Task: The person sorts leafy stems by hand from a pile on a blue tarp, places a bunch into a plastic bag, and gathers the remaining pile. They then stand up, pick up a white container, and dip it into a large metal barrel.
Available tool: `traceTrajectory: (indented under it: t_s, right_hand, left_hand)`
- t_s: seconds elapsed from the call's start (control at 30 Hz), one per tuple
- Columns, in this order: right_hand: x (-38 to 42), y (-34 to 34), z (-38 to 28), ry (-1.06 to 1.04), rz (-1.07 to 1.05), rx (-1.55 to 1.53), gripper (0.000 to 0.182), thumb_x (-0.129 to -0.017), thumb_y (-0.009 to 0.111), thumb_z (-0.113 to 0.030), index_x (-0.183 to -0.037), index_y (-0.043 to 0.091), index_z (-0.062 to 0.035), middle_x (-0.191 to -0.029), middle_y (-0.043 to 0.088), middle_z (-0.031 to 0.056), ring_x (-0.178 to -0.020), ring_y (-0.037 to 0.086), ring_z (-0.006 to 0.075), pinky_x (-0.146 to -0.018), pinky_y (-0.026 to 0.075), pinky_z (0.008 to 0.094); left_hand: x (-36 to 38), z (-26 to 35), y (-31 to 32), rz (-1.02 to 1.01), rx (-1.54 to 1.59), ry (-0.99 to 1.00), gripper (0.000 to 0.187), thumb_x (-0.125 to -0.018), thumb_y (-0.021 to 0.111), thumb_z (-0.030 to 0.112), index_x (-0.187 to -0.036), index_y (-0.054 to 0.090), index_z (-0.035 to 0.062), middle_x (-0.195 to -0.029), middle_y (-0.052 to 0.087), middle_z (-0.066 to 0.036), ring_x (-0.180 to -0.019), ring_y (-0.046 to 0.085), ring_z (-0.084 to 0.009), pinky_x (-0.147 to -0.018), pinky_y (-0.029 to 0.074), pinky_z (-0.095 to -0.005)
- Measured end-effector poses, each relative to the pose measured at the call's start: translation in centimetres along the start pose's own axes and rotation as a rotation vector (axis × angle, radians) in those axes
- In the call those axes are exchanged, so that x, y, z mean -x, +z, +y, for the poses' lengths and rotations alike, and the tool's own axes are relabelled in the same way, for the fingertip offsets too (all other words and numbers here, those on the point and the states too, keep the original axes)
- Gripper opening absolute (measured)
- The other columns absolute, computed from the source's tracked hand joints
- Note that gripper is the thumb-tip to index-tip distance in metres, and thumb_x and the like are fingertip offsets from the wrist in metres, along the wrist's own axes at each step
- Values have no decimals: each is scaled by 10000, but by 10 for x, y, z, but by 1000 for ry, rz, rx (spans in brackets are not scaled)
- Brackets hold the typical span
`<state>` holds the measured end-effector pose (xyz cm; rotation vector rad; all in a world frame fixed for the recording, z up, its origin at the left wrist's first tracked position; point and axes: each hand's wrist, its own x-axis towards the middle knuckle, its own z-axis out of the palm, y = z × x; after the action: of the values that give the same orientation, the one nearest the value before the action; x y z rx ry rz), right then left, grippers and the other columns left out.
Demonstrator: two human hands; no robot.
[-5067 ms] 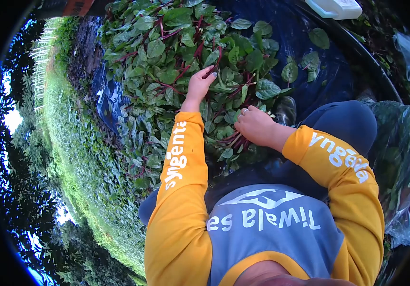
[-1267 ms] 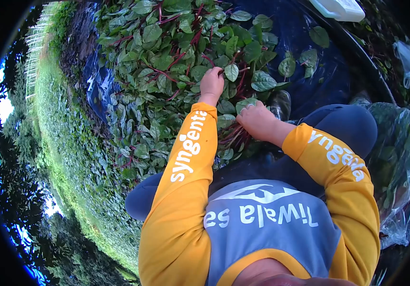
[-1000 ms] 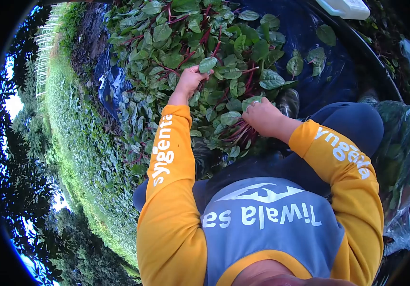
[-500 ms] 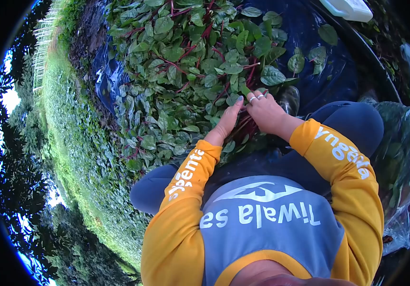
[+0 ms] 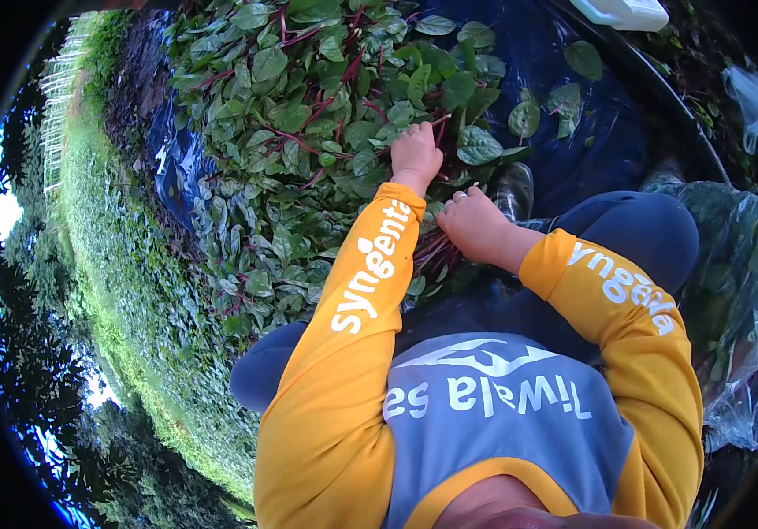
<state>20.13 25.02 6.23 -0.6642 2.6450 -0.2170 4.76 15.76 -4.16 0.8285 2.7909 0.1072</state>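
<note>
A large heap of Malabar spinach [image 5: 308, 115], with green leaves and dark red stems, lies in front of me. My left hand [image 5: 417, 157] reaches into its near right part, fingers curled around a red stem [image 5: 442, 123]; the exact grip is partly hidden. Closer to my lap, my right hand [image 5: 476, 227] is closed on a bunch of red stems [image 5: 434, 254]. The leaves of that bunch hang toward my legs, and a ring shows on one finger.
Dark blue plastic sheeting [image 5: 613, 145] lies under the heap, with a few loose leaves on it. A white plastic container [image 5: 630, 12] stands at the top right. Clear plastic [image 5: 740, 353] lies by my right knee. Green field [image 5: 106, 256] stretches along the left.
My left hand has left the bunch by my right hand and moved forward into the heap. My right hand has come slightly back and left, still holding the stems.
</note>
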Motion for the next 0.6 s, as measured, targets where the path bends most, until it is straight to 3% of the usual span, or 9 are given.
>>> traceTrajectory:
  t_s: [0.13, 0.2, 0.27, 0.33, 0.37, 0.47, 0.5, 0.53, 0.6]
  right_hand:
    - [2, -4, 4, -3, 35, 19, 191, -815, 668, -193, -991, 685, -122, -972, 687, 23, -982, 631, 206, -830, 444, 366]
    - [2, -3, 5, -11, 47, 16, 196, -818, 666, -195, -999, 683, -122, -982, 686, 23, -997, 625, 207, -836, 442, 366]
    - [2, -3, 3, -24, 58, 18, 202, -820, 663, -196, -1007, 682, -123, -993, 685, 23, -1013, 619, 208, -842, 439, 366]
    - [1, -5, 1, -46, 36, 48, 221, -824, 661, -201, -1030, 676, -121, -1015, 683, 23, -1043, 606, 211, -852, 436, 364]
    - [0, -4, 0, -52, 37, 41, 229, -827, 656, -194, -1042, 671, -118, -1018, 683, 23, -1057, 602, 216, -890, 430, 391]
    - [1, -5, -3, -66, 105, 19, 214, -838, 641, -173, -1043, 668, -117, -1007, 682, 28, -1069, 603, 223, -928, 417, 425]
    - [1, -6, -5, -53, 104, 2, 183, -848, 620, -155, -1018, 670, -108, -997, 681, 37, -1098, 602, 235, -1054, 364, 500]
    - [1, -5, -5, -54, 102, 6, 183, -848, 620, -155, -1018, 670, -108, -997, 681, 37, -1098, 602, 235, -1054, 364, 500]
    - [1, -7, -6, -85, 230, 21, 146, -840, 613, -156, -953, 673, -85, -952, 677, 40, -1100, 601, 240, -1164, 247, 567]
  left_hand:
    - [-16, -45, -48, -23, 285, -8, 353, -765, 702, 166, -1096, 667, 48, -977, 724, -171, -891, 700, -346, -827, 554, -440]
    - [-24, -97, -67, -254, 688, -51, 415, -784, 701, 110, -1196, 695, 61, -967, 737, -67, -807, 679, -165, -768, 535, -316]
    - [-19, -128, -97, -346, 965, -111, 404, -824, 677, 67, -1227, 687, 47, -972, 704, 14, -835, 621, -86, -785, 502, -259]
    - [-6, -135, -139, -377, 1000, -180, 398, -850, 652, 39, -1247, 681, 46, -991, 680, 39, -860, 601, -77, -805, 483, -242]
    - [-1, -137, -153, -430, 1041, -216, 392, -890, 645, 70, -1283, 658, 78, -976, 668, 52, -779, 560, -34, -693, 445, -209]
    - [6, -148, -162, -500, 983, -226, 367, -894, 644, 71, -1261, 662, 65, -969, 665, 54, -778, 563, -37, -697, 447, -210]
    - [9, -146, -160, -523, 999, -206, 344, -898, 645, 73, -1241, 666, 55, -981, 669, 46, -808, 576, -54, -738, 459, -219]
    - [13, -144, -156, -521, 1003, -206, 344, -898, 645, 73, -1241, 666, 55, -981, 669, 46, -808, 576, -54, -738, 459, -219]
    - [19, -140, -143, -522, 989, -133, 345, -890, 648, 54, -1234, 665, 43, -1001, 678, 31, -860, 596, -78, -807, 471, -234]
